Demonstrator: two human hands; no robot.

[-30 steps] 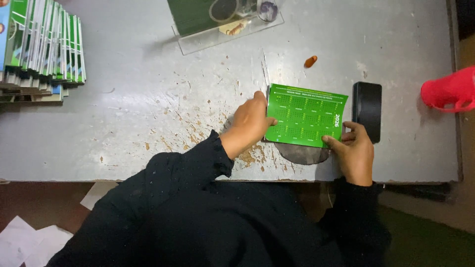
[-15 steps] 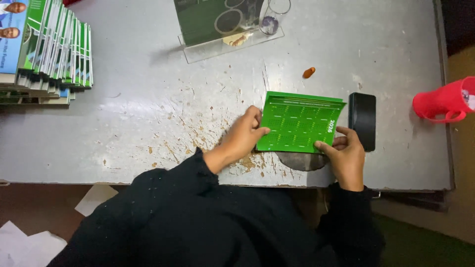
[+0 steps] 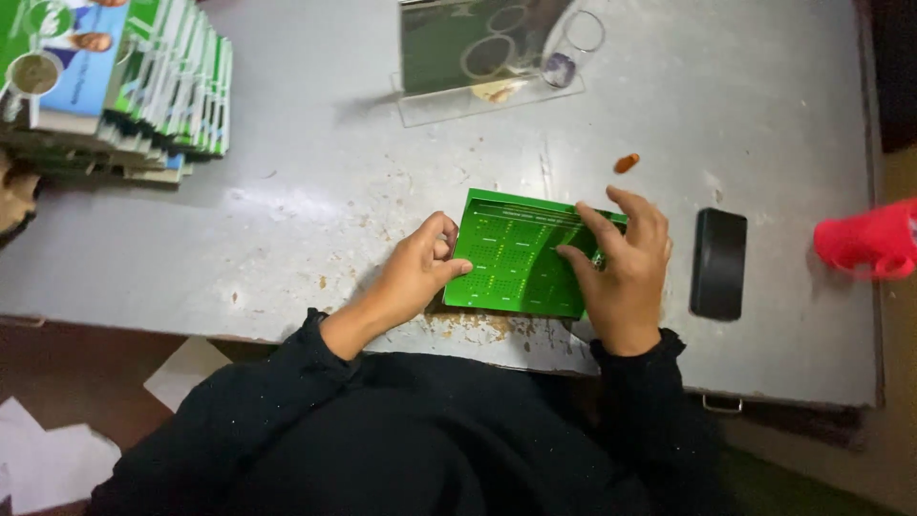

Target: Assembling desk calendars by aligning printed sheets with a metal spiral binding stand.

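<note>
A: Start at the fingers. What are they doing?

B: The left hand (image 3: 415, 277) is pinched narrow on the near-left edge of the flat green printed card with a grid of small white print (image 3: 516, 253), thumb on top, the other fingers curled against the edge. The right hand (image 3: 621, 263) lies spread across the card's right part, fingers flat and pressing down on its face, not gripping an edge.

A: That differs from a moment ago?

B: Yes. A second ago the card was tilted up between both hands, the right one holding its lower right corner. Now it lies flatter and a little further left on the worn grey metal table (image 3: 287, 191), near the person's edge, and the right hand has moved on top of it. I judge the work has gone from holding the card up to pressing or creasing it down.

A: And around it?

B: Just right of the right hand lies a black rectangular block (image 3: 718, 263). Further right a red plastic object (image 3: 864, 239) sits at the table's edge. A small orange scrap (image 3: 626, 162) lies beyond the card, a clear acrylic stand (image 3: 487, 57) at the far side, and a stack of green and blue printed cards (image 3: 115, 86) at far left
</note>
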